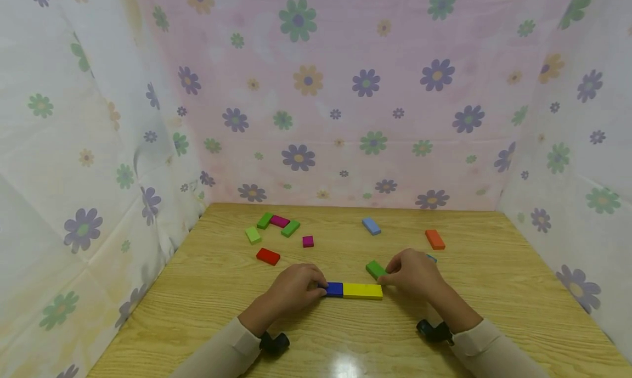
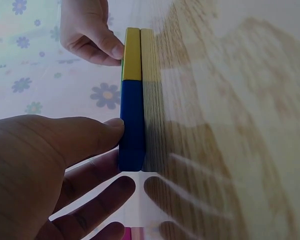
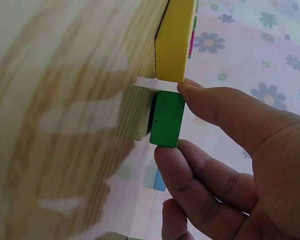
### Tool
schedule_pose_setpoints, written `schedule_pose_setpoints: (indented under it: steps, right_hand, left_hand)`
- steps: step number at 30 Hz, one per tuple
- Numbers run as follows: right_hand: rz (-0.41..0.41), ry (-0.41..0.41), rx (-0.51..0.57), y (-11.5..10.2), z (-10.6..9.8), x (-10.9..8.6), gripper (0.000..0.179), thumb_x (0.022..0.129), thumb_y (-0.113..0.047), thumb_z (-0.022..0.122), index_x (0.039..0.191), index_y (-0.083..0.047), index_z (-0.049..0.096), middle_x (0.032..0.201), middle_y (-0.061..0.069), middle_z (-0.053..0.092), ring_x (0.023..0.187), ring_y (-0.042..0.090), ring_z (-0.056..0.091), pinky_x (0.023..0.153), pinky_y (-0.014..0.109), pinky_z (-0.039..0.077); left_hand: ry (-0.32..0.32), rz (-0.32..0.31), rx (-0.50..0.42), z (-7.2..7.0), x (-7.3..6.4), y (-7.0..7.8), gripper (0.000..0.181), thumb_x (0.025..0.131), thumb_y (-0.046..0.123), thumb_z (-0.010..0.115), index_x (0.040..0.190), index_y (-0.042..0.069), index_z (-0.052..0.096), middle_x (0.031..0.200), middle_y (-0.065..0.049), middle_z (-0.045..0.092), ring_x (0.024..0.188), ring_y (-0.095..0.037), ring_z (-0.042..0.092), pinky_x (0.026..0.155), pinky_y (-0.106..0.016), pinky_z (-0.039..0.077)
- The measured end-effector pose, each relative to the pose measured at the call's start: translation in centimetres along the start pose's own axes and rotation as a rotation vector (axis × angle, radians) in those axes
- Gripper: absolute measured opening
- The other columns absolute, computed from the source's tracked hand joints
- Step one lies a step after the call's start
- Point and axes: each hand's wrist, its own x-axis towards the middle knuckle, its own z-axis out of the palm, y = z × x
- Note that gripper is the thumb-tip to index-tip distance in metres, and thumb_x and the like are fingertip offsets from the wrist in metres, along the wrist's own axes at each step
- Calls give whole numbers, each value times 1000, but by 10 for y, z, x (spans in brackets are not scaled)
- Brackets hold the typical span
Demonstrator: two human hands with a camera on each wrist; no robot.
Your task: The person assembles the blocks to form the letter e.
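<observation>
On the wooden table, a blue block (image 1: 336, 289) lies end to end with a longer yellow block (image 1: 362, 291), forming one straight row. My left hand (image 1: 295, 288) pinches the blue block at its left end, the thumb (image 2: 107, 131) along its near side. Just beyond the yellow block's right end, my right hand (image 1: 413, 274) grips a green block (image 1: 376, 269) between thumb and fingers. In the right wrist view the green block (image 3: 167, 119) sits close to the yellow block's end (image 3: 171, 60), with a narrow gap between them.
At the back left lie green, light green (image 1: 253, 235) and magenta blocks (image 1: 280, 221), with a red block (image 1: 268, 257) nearer. A light blue block (image 1: 371, 226) and an orange-red block (image 1: 435, 239) lie back right. A blue piece (image 1: 432, 258) is partly hidden behind my right hand.
</observation>
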Motion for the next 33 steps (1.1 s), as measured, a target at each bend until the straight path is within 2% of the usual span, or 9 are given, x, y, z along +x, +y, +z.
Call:
schedule_pose_setpoints:
  steps: [15,33]
  right_hand:
    - [-11,-1,11,-3,-1,-2,30,76,-44,91,89,-19,79,86,-7,73,76,11,64,64,31,52]
    - [-21,-26,5,-4,0,-2,24,77,-42,90,83,-22,79,83,-9,72,72,10,62,62,31,51]
  left_hand:
    - [-3,-15,3,-1,0,1,13,96,31,75,107,27,81,110,16,73,113,-10,67,104,-40,52]
    - [0,-4,-18,0,-1,-1,12,96,30,75,107,27,81,108,17,73,111,-9,67,102,-41,53]
